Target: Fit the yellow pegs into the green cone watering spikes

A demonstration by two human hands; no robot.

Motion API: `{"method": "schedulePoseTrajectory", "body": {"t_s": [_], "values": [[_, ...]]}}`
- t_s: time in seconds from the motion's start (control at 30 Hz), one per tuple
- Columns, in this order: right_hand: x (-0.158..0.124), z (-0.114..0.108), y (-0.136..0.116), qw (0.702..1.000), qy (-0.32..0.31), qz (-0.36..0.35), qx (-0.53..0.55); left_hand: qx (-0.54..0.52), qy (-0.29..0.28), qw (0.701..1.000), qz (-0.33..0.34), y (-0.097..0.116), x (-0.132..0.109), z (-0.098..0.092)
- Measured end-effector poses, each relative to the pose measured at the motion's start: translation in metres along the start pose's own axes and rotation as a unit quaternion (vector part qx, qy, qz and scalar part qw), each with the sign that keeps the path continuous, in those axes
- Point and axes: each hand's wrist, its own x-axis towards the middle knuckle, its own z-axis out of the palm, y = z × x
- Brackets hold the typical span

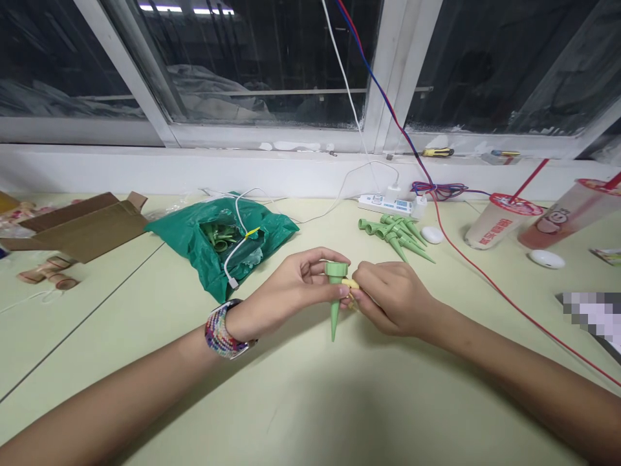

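Spike [334, 299], green w/ a cup top & a sharp tip, is up off the table [310, 408]. It points down, just right of the bag [213, 259] & a bit nearer the person. A small yellow bit [350, 283] sits at its side, near the top.

What could go wrong, I think:
- The yellow bit is tiny & only pinched at the tips. It could slip out & drop if the pinch goes loose.
- The spike is held by its top only, so a hard push from the side could make it swing or tip.
- The sharp tip hangs close over the table & could bump it.
- A red wire [485, 278] runs far right of the bag, by the R arm, & an elbow could catch it.

L hand [286, 288]: thumb & fingers closed round the spike's top, clamped on it. Bead band [220, 329] on the wrist.

R hand [392, 298]: fingers curled tight, tips pinched on the yellow bit, right up against the spike.

More spikes [395, 234] lie in a pile further right of the bag.
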Motion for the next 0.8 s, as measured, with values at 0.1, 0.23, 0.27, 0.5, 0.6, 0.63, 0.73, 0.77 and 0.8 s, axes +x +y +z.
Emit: {"method": "schedulePoseTrajectory", "body": {"t_s": [0.1, 0.23, 0.27, 0.5, 0.6, 0.63, 0.73, 0.77, 0.8], "values": [[-0.004, 0.005, 0.000, 0.997, -0.037, 0.035, 0.060, 0.041, 0.043, 0.998, 0.027, 0.000, 0.000, -0.001], [-0.009, 0.012, 0.001, 0.997, -0.038, 0.019, 0.058, 0.032, 0.029, 0.999, 0.008, 0.001, -0.002, 0.002], [-0.010, 0.013, 0.002, 0.998, -0.031, 0.010, 0.052, 0.026, 0.022, 0.999, -0.004, 0.002, -0.003, 0.003], [-0.013, 0.014, -0.004, 0.975, -0.004, 0.061, 0.213, 0.141, 0.080, 0.981, 0.108, -0.003, -0.009, 0.015], [-0.010, 0.012, -0.012, 0.889, -0.041, 0.216, 0.401, 0.252, 0.128, 0.936, 0.208, -0.010, -0.012, 0.013], [-0.008, 0.012, -0.014, 0.840, -0.054, 0.264, 0.471, 0.290, 0.135, 0.915, 0.245, -0.012, -0.013, 0.012], [-0.003, 0.009, -0.018, 0.712, -0.080, 0.332, 0.613, 0.352, 0.120, 0.869, 0.325, -0.014, -0.017, 0.010], [-0.002, 0.008, -0.018, 0.706, -0.081, 0.330, 0.621, 0.347, 0.121, 0.872, 0.323, -0.013, -0.018, 0.011], [-0.001, 0.006, -0.017, 0.723, -0.077, 0.320, 0.608, 0.330, 0.128, 0.885, 0.304, -0.012, -0.018, 0.012]]}}
